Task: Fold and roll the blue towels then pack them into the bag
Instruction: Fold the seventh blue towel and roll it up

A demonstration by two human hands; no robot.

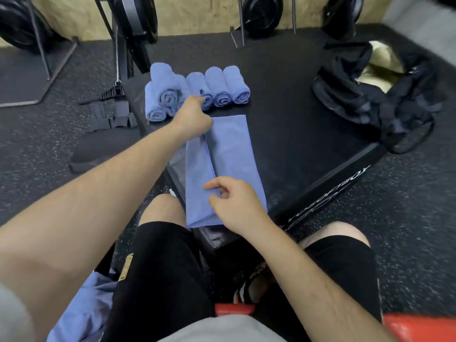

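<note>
A blue towel [229, 154] lies folded lengthwise in a long strip on the black box [291, 124] in front of me. My left hand [193, 114] reaches to the strip's far left corner, fingers curled at the folded edge. My right hand [234, 203] pinches the near end of the folded flap between thumb and fingers. Beyond the strip lie several rolled blue towels [197, 92] in a row, with two stacked at the left. The black bag [375, 95] sits open at the far right of the box, showing a pale lining.
More loose blue cloth [81, 309] lies by my left thigh. Gym machine frames [128, 33] and black weight plates [264, 13] stand at the back. A black handle attachment [111, 107] lies on the speckled rubber floor to the left. Something red [417, 327] sits at the bottom right.
</note>
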